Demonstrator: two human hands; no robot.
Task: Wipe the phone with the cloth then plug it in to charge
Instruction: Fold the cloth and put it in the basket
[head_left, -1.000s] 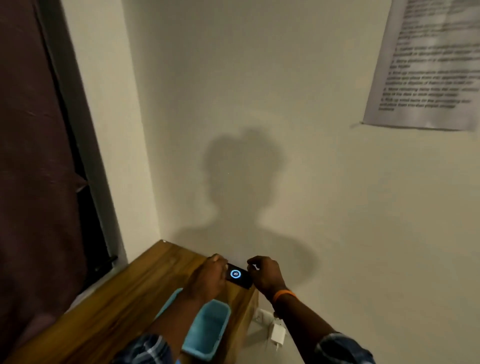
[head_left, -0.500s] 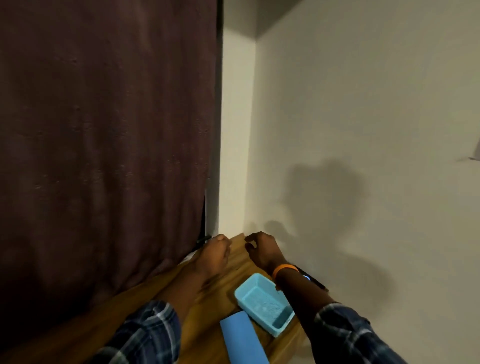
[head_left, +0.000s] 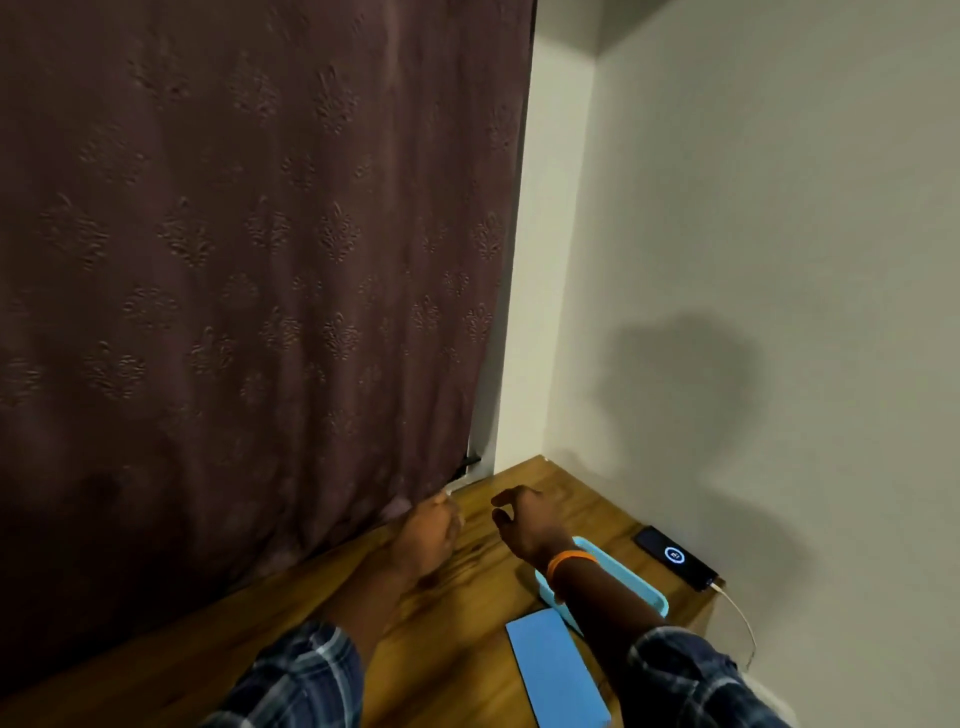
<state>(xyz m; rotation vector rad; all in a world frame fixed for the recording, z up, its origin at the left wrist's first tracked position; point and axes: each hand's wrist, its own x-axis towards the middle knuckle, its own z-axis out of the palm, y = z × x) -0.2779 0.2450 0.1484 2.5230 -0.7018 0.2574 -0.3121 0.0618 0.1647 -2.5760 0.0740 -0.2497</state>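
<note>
1. Phone (head_left: 676, 557) lying flat on the bench (head_left: 467, 639), far right edge, right up against the wall (head_left: 779, 260). Screen lit with a blue ring icon, looks like a charging indicator.
2. White cable (head_left: 737, 613) plugged into the near end of the phone, dropping off the bench edge. So charging step looks done, judging by that.
3. Blue folded thing (head_left: 556, 670) lying on the bench near the front, probably the cloth. Untouched right now, well apart from the phone. No way to tell from here whether wiping happened properly; screen too small to check for smudges.
4. Light blue tray (head_left: 639, 579) between cloth and phone, partly hidden by the right forearm.
5. Right hand (head_left: 524, 525) hovering above the bench, fingers loosely curled, half open, nothing in it. Orange band on the wrist.
6. Left hand (head_left: 428, 535) just beside it, near the curtain (head_left: 249, 260), fingers curled under; looks empty, can't fully tell.
7. Both hands well clear of the phone, so pretty much finished. Nothing obviously left.
</note>
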